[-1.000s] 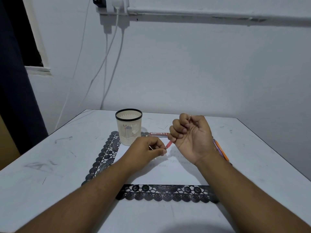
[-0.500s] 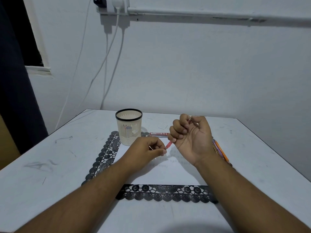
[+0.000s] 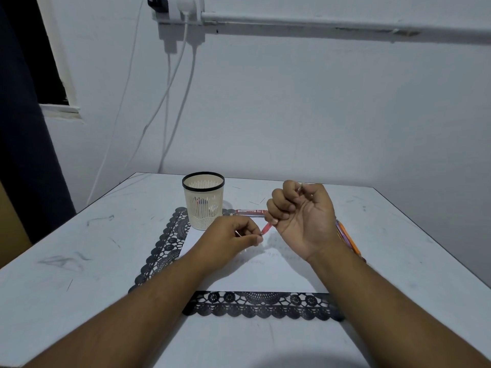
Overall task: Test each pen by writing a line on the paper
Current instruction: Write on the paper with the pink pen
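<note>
Right hand (image 3: pixel 303 219) palm-up, fingers curled round slim red pen (image 3: pixel 266 228); left hand (image 3: pixel 233 239) pinches its tip above smooth white paper (image 3: pixel 265 277) on black lace mat (image 3: pixel 255 305); ribbed cream cup (image 3: pixel 203 200) behind.

White scuffed table (image 3: pixel 79 261), black lace mat (image 3: pixel 162 251) on it
</note>
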